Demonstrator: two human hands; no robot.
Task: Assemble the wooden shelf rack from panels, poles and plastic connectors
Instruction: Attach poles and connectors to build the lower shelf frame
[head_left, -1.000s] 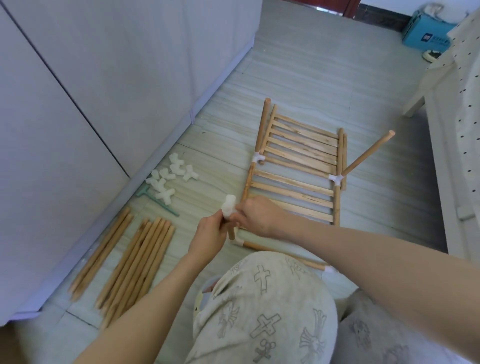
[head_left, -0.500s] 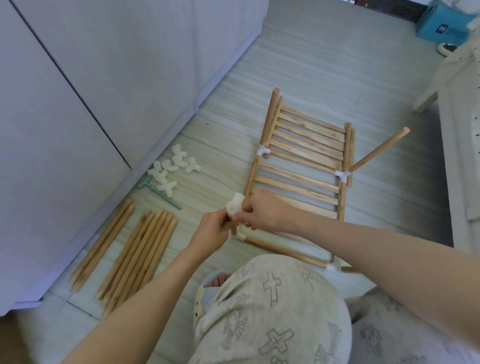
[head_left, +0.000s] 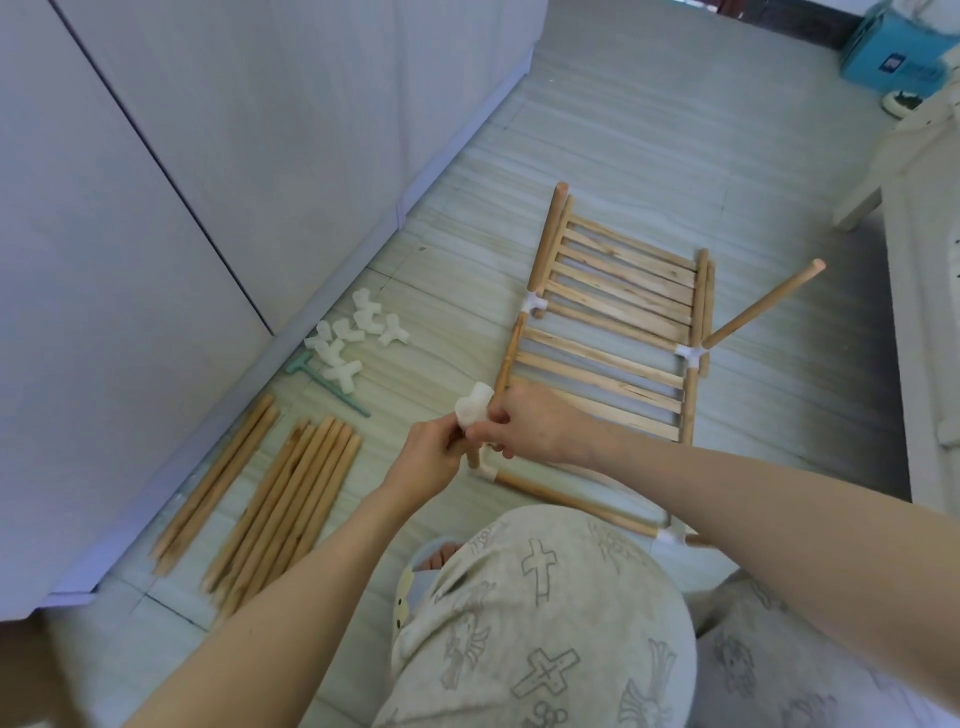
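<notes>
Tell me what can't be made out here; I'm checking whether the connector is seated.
- Head view: the joint between white connector and short pole is covered by both hands, left, right.
- Near right corner connector: partly behind the right forearm.
- Blue box: cut off by the top edge.

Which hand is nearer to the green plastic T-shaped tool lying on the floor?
Left. The left hand is just right of the green plastic T-shaped tool, pinching the white plastic connector. The right hand sits further right, beyond that connector.
</notes>
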